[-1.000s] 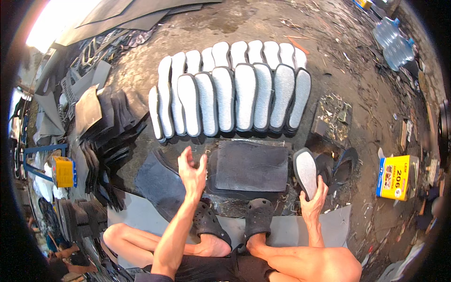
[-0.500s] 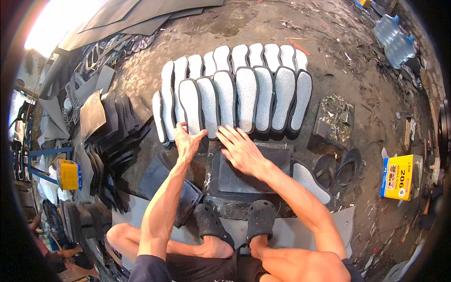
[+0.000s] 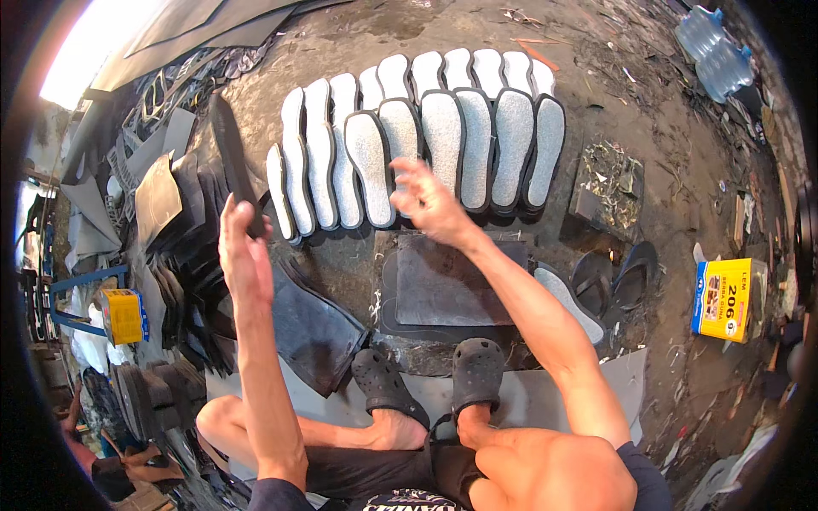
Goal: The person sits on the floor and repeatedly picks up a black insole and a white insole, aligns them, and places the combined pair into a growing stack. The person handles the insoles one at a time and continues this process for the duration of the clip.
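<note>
Crowded floor from where I stand. Two rows of pale-topped soles point(image 3: 441, 145) fill the middle, front row overlapping the back. Nearer the person: a dark sheet point(image 3: 452, 285) lying on a low dark block point(image 3: 443, 358), right forearm crossing above both. Black clogs point(image 3: 477, 375) at the block's near edge. Left side is tight — bluish-grey sheets point(image 3: 311, 319) by the left forearm, a stack of dark cut sheets point(image 3: 198, 200) beyond, close to the raised piece. Right of the block: a loose pale sole point(image 3: 569, 300), then a pair of dark flip-flops point(image 3: 629, 277). Another person point(image 3: 141, 464) at the far lower-left edge.

Piece in hand: a dark sole point(image 3: 233, 157), up off the floor, left of the rows. Seen nearly edge-on; long axis runs away from the person, far end leaning a bit left. Left hand point(image 3: 248, 260) has it by the near end, fingers clamped on it. Right hand point(image 3: 430, 203) is over the front row, blurred, fingers apart and half curled, nothing in them; can't tell if it touches a sole.

Containers: yellow-blue tub point(image 3: 728, 300) at right, smaller yellow can point(image 3: 123, 315) at left by a blue frame point(image 3: 72, 300) — contents not readable on either. Clear bluish bottles point(image 3: 716, 55) far right. Squarish dark slab point(image 3: 607, 189) carries pale scraps.
</note>
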Tool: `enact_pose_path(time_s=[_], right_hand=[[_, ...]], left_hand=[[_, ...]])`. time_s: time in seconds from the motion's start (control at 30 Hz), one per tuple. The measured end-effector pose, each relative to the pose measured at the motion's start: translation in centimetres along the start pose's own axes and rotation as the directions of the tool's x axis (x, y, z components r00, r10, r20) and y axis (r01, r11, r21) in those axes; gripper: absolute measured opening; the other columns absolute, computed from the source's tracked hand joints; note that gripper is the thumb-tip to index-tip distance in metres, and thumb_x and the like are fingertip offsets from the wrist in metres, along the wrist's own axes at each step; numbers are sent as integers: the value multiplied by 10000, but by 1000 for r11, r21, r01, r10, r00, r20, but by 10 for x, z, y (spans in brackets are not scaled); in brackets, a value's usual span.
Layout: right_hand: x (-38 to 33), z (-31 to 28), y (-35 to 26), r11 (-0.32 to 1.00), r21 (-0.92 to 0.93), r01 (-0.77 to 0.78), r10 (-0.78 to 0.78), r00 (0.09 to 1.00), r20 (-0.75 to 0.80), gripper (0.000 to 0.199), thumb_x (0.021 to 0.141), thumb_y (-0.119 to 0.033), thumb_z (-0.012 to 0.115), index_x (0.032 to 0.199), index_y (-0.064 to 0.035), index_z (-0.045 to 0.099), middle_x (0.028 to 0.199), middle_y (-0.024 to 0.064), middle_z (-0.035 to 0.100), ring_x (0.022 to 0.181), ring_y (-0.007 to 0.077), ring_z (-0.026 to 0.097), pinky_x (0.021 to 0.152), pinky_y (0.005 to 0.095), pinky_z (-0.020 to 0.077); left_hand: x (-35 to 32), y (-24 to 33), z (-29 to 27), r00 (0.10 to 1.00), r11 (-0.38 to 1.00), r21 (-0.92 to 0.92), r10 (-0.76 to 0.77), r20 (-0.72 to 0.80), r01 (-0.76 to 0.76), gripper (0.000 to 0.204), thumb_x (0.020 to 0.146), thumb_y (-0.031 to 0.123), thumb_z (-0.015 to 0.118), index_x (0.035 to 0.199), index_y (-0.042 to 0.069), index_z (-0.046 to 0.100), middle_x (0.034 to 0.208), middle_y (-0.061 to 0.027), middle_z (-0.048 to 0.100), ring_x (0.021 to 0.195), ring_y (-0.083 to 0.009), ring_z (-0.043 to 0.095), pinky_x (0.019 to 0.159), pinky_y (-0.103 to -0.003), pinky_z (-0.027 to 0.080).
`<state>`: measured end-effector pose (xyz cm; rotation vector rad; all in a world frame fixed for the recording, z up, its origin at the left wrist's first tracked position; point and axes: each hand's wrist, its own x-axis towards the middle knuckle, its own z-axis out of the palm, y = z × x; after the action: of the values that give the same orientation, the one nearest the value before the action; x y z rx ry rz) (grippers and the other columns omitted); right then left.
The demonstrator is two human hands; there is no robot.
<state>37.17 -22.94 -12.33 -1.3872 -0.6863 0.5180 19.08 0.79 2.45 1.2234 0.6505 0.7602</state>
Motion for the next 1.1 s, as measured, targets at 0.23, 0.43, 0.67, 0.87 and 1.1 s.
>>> enact_pose_path(time_s=[0.23,0.43,0.67,0.87,1.1], right_hand=[[-112,-76,-113,999,-52,-9,1,988,-156,573,1118,-176,682,1639,-80,463,1575,150,584,1393,201,593,1104,335,509],[-227,-120,-107,909,398,-124,372,672,-640,408,1141,-211,577,1528,-87,601,1522,89,618,1382,226,607,1153,392,487],[-287,-137,-94,800,596,64,446,600,-664,525,1120,-147,625,1629,-134,495,1554,85,599,1408,259,615,1129,464,567],[-271,-128,-127,831,542,126,340,656,-674,544,1133,-193,637,1647,-122,473,1566,94,591,1407,250,627,1130,409,597],[-252,-115,-149,878,477,46,341,638,-690,564,1132,-214,657,1661,-152,470,1534,63,606,1296,163,667,929,336,663]], left_hand=[[-117,-46,2,599,774,179,-595,536,608,505,1063,265,713,1499,33,610,1215,-65,738,1055,-166,684,895,-353,571],[-140,-101,-26,612,588,632,-272,743,-505,685,842,209,928,1472,103,682,1490,-142,622,1430,-399,531,1216,-524,446],[-125,-131,-32,468,456,472,-129,874,-755,363,872,196,893,1224,128,836,1488,-113,631,1461,-371,509,1202,-543,449],[-99,-116,11,692,599,798,-544,474,-76,298,1103,246,707,1187,-20,810,905,-50,793,781,-149,688,760,-348,567],[-76,-130,8,599,705,658,-654,461,264,348,1145,310,664,1249,14,815,926,26,741,816,-81,618,769,-280,524]])
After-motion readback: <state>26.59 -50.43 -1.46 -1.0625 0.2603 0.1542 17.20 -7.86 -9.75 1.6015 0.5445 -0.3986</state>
